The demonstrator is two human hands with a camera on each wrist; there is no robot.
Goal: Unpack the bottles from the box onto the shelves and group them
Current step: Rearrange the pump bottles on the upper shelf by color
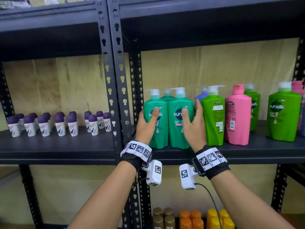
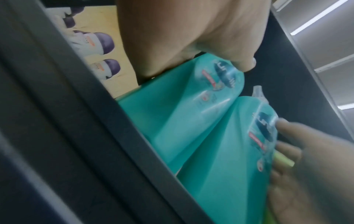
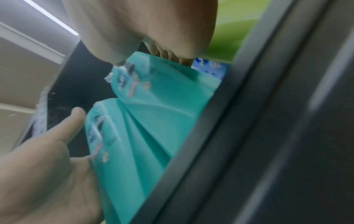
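Observation:
Two teal pump bottles stand side by side at the front of the dark shelf (image 1: 257,150). My left hand (image 1: 147,117) grips the left teal bottle (image 1: 159,129), thumb on its label and fingers round its left side. The right teal bottle (image 1: 177,134) is held by my right hand (image 1: 192,112), thumb on the front, fingers wedged against its right side beside a lime green bottle (image 1: 213,119). The wrist views show the same pair: left teal bottle (image 2: 172,109) (image 3: 134,148), right teal bottle (image 2: 220,154) (image 3: 164,94). A third teal bottle (image 1: 167,95) stands behind. The box is out of view.
A blue bottle (image 1: 200,96), a pink bottle (image 1: 237,119) and more green bottles (image 1: 283,116) fill the shelf to the right. Several purple-capped roll-ons (image 1: 57,124) stand on the left bay past the upright posts (image 1: 113,80). Gold (image 1: 163,217), orange (image 1: 191,219) and yellow bottles (image 1: 217,219) sit below.

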